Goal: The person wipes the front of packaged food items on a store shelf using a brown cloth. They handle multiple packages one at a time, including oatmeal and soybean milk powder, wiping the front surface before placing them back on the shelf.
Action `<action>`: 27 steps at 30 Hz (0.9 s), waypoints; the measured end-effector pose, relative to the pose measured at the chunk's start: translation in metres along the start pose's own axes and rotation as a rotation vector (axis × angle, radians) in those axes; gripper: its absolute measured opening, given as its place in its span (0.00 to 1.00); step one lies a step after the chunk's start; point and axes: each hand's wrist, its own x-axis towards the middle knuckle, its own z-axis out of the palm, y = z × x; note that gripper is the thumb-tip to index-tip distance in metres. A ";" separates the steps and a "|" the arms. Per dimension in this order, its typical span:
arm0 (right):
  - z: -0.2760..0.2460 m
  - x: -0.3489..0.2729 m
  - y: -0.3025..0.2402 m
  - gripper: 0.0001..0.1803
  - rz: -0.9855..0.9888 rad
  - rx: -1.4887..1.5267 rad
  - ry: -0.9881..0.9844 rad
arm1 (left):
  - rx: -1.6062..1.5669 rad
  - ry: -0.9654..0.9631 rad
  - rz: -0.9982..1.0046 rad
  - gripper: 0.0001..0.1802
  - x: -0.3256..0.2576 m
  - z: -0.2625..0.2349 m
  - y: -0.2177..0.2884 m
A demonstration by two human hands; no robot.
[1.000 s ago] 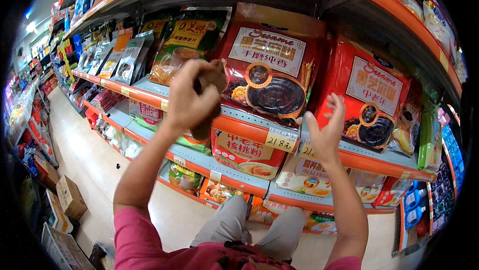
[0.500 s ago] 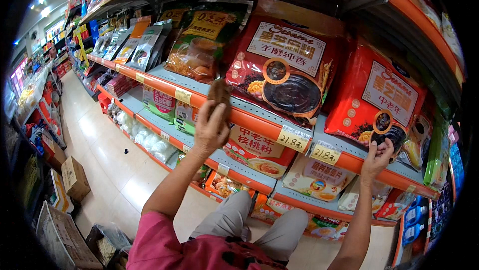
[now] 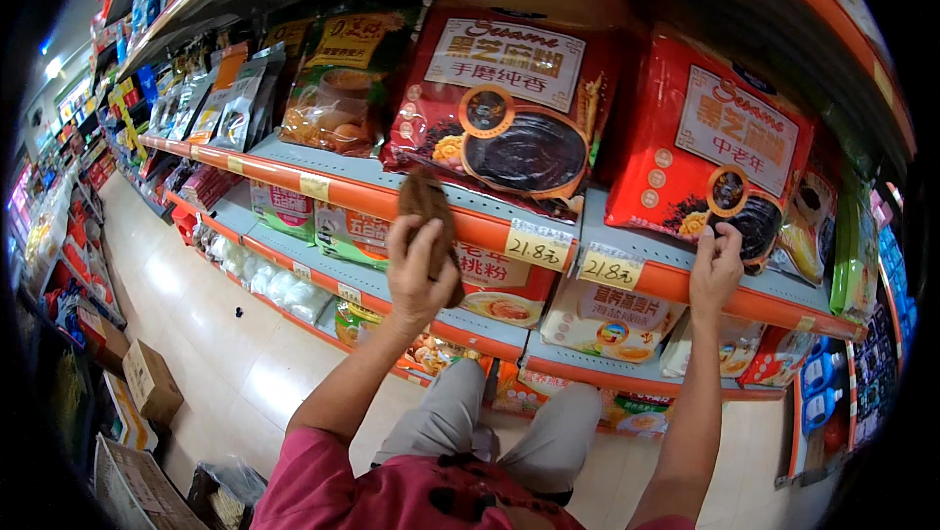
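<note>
My left hand [image 3: 416, 276] is closed around a folded brown cloth [image 3: 425, 199], which hangs over the orange front edge [image 3: 372, 199] of the shelf. Just above it stands a large dark-red bag of sesame powder [image 3: 534, 153] with a bowl of black paste pictured on it. My right hand [image 3: 718, 271] is at the lower edge of a bright red bag of sesame powder [image 3: 654, 163]. Its fingers are bent together against this bag, with the fingertips on its front. The thumb's hold is partly hidden.
Left of the large bags stand a green-and-brown bag [image 3: 338, 80] and several small pouches [image 3: 240, 99]. Price labels [image 3: 539, 246] sit along the shelf edge. Lower shelves hold more packages [image 3: 609, 320]. Cardboard boxes [image 3: 152, 381] stand on the tiled floor at left. My knees are close below the shelves.
The view has shifted, so the shelf appears farther left. My left hand with the cloth has moved right along the shelf edge and slightly lower. My right hand stays at the red bag.
</note>
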 end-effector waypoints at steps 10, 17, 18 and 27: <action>0.001 0.002 -0.001 0.12 -0.013 -0.194 -0.028 | -0.501 -0.640 0.013 0.23 -0.036 -0.012 0.045; 0.006 0.003 0.003 0.12 -0.020 -0.227 -0.004 | -0.519 -0.916 -0.357 0.23 -0.110 -0.038 0.032; 0.006 0.003 0.003 0.12 -0.029 -0.223 0.008 | -0.515 -0.921 -0.500 0.24 -0.113 -0.040 0.027; 0.005 0.002 0.014 0.13 0.018 -0.222 -0.011 | -0.564 -0.443 -1.253 0.12 -0.101 -0.030 -0.095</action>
